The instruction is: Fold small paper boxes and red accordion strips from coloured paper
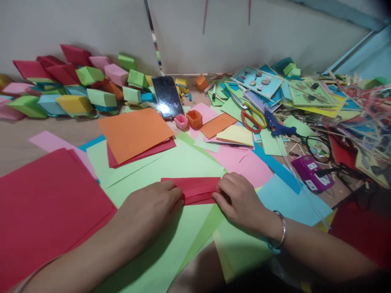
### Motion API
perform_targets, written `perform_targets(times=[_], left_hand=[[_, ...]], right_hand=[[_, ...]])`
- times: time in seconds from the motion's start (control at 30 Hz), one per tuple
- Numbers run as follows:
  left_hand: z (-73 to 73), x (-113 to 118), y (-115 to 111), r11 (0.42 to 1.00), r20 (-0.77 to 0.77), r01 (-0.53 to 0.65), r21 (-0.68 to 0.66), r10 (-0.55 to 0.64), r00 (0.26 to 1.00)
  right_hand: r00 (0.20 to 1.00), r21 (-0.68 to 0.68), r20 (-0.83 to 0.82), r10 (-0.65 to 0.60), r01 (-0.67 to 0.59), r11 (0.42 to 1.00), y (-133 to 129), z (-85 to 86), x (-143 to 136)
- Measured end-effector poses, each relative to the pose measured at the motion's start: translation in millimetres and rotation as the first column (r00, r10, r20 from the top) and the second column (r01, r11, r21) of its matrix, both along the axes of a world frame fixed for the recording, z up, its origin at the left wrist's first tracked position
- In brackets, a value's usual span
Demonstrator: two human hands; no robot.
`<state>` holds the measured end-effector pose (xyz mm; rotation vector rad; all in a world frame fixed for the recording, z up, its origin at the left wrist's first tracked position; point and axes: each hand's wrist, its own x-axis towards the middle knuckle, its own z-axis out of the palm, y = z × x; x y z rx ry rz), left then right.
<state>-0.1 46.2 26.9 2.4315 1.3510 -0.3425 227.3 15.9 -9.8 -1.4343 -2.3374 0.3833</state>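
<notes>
A folded strip of red paper [198, 188] lies in front of me on light green sheets [143, 171]. My left hand [161, 199] has its fingers closed on the left end of the strip. At the other end, my right hand [233, 195] pinches the paper between thumb and fingers. Layered folds run along the strip's length. Behind my left hand lies an orange sheet [136, 132] on top of red sheets. Large red sheets [51, 203] are spread to the left.
Folded paper boxes [76, 106] are piled at the back left, beside a phone [167, 95]. Scissors [252, 118], a blue glue gun [277, 124] and a purple power socket [313, 173] lie to the right. A white wall [244, 44] stands behind.
</notes>
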Motion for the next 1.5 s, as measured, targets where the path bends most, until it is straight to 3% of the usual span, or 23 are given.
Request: perform_targets(times=[0.17, 0.4, 0.67, 0.8, 0.9, 0.97, 1.1, 1.3, 1.5], left_hand=[[3.6, 3, 1, 1.0, -0.011, 0.012, 0.007, -0.012, 1.0], [6.2, 4, 3, 1.0, -0.061, -0.009, -0.021, 0.008, 0.998], [-6.0, -6, -7, 0.996, 0.081, 0.005, 0.086, -0.012, 0.997], [-1.6, -3, -5, 0.999, 0.064, -0.002, 0.049, -0.001, 0.998], [2.1, -1, -4, 0.995, 0.089, 0.009, 0.097, -0.018, 0.996], [1.5, 1, -5, 0.995, 0.123, 0.048, 0.09, -0.059, 0.991], [-7.7, 3, -6, 0.966, 0.216, 0.25, 0.059, -0.257, 0.942], [-19.7, 7, -10, 0.926, 0.048, 0.336, 0.171, -0.348, 0.936], [-9.9, 1, -37, 0.928, -0.108, 0.338, 0.154, -0.324, 0.94]], right_hand=[[0.999, -0.034, -0.026, -0.025, 0.024, 0.999, 1, 0.1, 0], [0.977, -0.132, -0.182, -0.112, 0.089, 0.987, 1, 4.7, -2], [0.956, -0.147, -0.268, -0.123, 0.085, 0.985, 0, 4.6, 0], [0.95, -0.151, -0.287, -0.122, 0.081, 0.985, 0, 3.5, 3], [0.95, -0.148, -0.292, -0.111, 0.07, 0.987, 1, 4.2, 5], [0.952, -0.149, -0.288, -0.106, 0.064, 0.987, 1, 4.4, 6], [0.957, -0.143, -0.273, -0.096, 0.059, 0.988, 2, 3.4, 8], [0.959, -0.151, -0.27, -0.087, 0.047, 0.987, 2, 2.6, 8], [0.957, -0.129, -0.28, -0.071, 0.036, 0.991, 3, 1.3, 9]])
